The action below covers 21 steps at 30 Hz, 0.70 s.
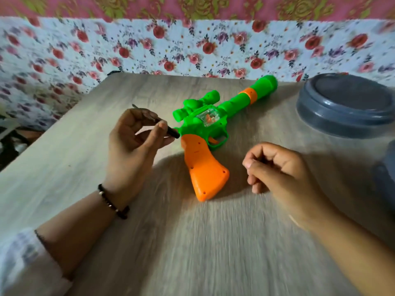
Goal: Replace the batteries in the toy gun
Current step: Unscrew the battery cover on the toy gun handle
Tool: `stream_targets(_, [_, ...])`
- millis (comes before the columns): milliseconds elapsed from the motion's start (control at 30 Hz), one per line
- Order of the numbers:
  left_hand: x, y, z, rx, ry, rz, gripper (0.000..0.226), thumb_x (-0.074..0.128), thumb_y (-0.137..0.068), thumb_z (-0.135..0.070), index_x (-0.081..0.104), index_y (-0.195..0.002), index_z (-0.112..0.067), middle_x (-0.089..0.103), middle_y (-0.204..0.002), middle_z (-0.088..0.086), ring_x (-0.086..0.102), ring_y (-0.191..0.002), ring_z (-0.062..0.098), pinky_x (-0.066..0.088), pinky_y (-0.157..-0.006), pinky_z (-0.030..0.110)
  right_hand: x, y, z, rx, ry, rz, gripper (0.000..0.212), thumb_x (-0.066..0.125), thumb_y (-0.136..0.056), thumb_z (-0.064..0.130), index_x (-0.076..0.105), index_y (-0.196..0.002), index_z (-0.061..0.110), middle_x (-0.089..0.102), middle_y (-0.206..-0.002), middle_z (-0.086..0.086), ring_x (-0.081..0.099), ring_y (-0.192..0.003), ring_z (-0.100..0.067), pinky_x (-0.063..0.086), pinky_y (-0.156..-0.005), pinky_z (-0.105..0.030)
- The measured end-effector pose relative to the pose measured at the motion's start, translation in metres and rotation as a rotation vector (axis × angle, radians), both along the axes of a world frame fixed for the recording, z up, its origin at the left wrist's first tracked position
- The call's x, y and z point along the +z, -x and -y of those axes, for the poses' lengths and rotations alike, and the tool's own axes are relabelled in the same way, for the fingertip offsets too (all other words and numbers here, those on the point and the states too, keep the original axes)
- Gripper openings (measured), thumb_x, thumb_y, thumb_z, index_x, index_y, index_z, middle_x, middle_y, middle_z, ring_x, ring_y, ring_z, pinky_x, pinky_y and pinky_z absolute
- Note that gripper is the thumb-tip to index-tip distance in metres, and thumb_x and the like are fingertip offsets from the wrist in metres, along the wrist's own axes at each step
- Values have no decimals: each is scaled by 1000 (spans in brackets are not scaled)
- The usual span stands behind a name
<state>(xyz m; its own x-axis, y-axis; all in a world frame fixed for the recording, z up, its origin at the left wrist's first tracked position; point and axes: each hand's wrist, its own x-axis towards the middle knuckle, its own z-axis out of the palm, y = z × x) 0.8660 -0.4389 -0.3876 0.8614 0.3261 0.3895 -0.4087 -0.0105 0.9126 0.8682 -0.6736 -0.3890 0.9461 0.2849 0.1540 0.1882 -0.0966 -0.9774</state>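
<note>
A pale wood-grain counter (209, 242) fills most of the view, its far edge meeting a floral cloth (192, 45) with red and purple roses on white, and a pink and gold patterned fabric (149, 5) above that. At the far right of the counter sits a grey round lidded container (346, 107), cut off by the frame edge, with another grey shape just near of it that is too cropped to tell.

The toy gun (213, 133) lies flat near the middle of the counter, between the two hands. Its orange grip (205, 169) points toward the near side, and its green barrel with an orange band runs away to the far right, close to the container but apart from it. A green scope sits on its left side, and a small clear window shows on the body above the trigger guard.

The left hand (132, 142) is raised just left of the gun, palm turned inward, fingers curled and pinching a slim dark-handled tool (168, 132), likely a small screwdriver; its dark end is just beside the gun's rear, though contact cannot be judged. A dark beaded bracelet (113, 201) circles that wrist, with a light sleeve nearer.

The right hand (275, 167) lies just right of the grip, not touching it, fingers curled into a loose fist that holds nothing visible.
</note>
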Motion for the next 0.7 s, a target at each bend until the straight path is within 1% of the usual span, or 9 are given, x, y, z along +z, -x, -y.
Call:
stream_targets(100, [5,10,8,-18,-4,56,14,66,-84,-12,52,-86,-13,61,-81,2,72,-77,19,58,-72,31,1,2,-3,-19,-20,-7,8,58,-78,17,59,-70,14,52,-55,2,51,-51,-8,43,-42,-20])
stream_targets(167, [7,13,15,-34,-24,72,15,67,-83,-14,52,-85,-14,63,-77,5,72,-75,17,58,-69,31,2,0,-4,-42,-11,-9,16,60,-86,11,59,-70,14,52,-56,1,51,-51,-9,43,-42,-21])
stream_targets(267, [11,25,23,-93,-133,140,14,69,-81,-14,55,-82,-15,65,-72,1,70,-78,22,52,-68,34,10,14,-4,-73,-19,67,20,54,-92,15,60,-73,13,52,-59,0,51,-52,-10,45,-44,-22])
stream_targets(333, [9,27,26,-142,-212,162,14,71,-79,-16,57,-81,-17,64,-74,4,68,-78,21,49,-68,30,12,20,-9,-92,-48,98,17,53,-92,18,59,-76,13,53,-62,-3,52,-55,-13,46,-48,-23])
stream_targets(433, [3,29,26,-173,-426,222,12,73,-79,-21,61,-84,-21,70,-85,8,70,-85,19,53,-75,32,13,26,-21,-50,-96,36,17,53,-88,28,59,-81,14,55,-69,-12,53,-58,-18,46,-50,-27])
stream_targets(467, [1,32,27,-178,-528,266,11,72,-79,-24,62,-85,-24,71,-86,3,70,-86,17,53,-77,33,13,29,-23,-23,-119,-3,23,53,-84,34,59,-82,12,56,-69,-14,53,-57,-19,46,-50,-27])
stream_targets(533, [2,35,29,-165,-686,356,11,70,-79,-29,62,-86,-26,70,-85,-8,65,-84,2,49,-78,24,14,37,-22,31,-165,-82,34,54,-76,41,58,-81,8,59,-63,-11,52,-53,-18,44,-47,-28])
stream_targets(600, [4,36,32,-126,-789,420,15,70,-78,-35,60,-87,-27,66,-85,-12,60,-82,-6,44,-79,22,16,42,-18,86,-194,-162,31,58,-76,36,55,-79,5,58,-57,-8,51,-47,-17,43,-43,-27])
stream_targets(700, [3,33,35,-75,-870,433,23,68,-76,-45,59,-90,-30,67,-85,-14,61,-83,3,43,-82,31,17,45,-12,137,-214,-223,14,56,-88,15,55,-79,5,55,-55,-8,47,-43,-16,41,-41,-25])
